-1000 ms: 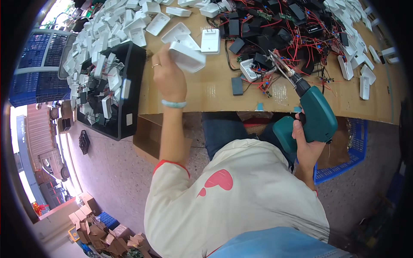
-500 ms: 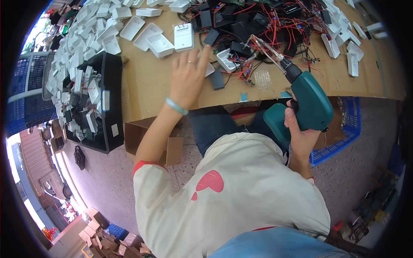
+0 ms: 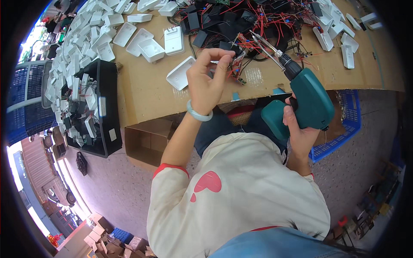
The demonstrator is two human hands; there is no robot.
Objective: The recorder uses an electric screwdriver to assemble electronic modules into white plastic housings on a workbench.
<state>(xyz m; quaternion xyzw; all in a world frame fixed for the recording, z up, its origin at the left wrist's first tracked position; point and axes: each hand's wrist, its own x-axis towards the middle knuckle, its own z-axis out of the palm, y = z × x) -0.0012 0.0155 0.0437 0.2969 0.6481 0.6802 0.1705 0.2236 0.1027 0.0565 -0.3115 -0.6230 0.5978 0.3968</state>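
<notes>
A dark green power drill (image 3: 312, 96) with a long pointed bit rests in my right hand (image 3: 302, 139), its fingers wrapped round the handle. The bit slants up and left over a heap of red-wired circuit boards (image 3: 275, 26). My left hand (image 3: 206, 79) is over the tabletop, thumb and forefinger brought together at the near side of the heap. What sits between these fingertips is too small to make out. Just left of that hand lies an open white plastic shell (image 3: 180, 74), partly behind it. Beyond it stands a white adapter case (image 3: 174, 41) with prongs.
Many white shells (image 3: 99, 32) cover the table's left side. A black crate (image 3: 112, 107) of shells and boards stands at the left edge. Beneath the cardboard-covered tabletop (image 3: 146, 94) are a cardboard box (image 3: 144, 148) and a blue basket (image 3: 344, 137). More white shells (image 3: 347, 56) lie at right.
My left hand has moved right and its spread fingers have closed into a pinch. A white shell now lies left of it. The drill stays almost where it was.
</notes>
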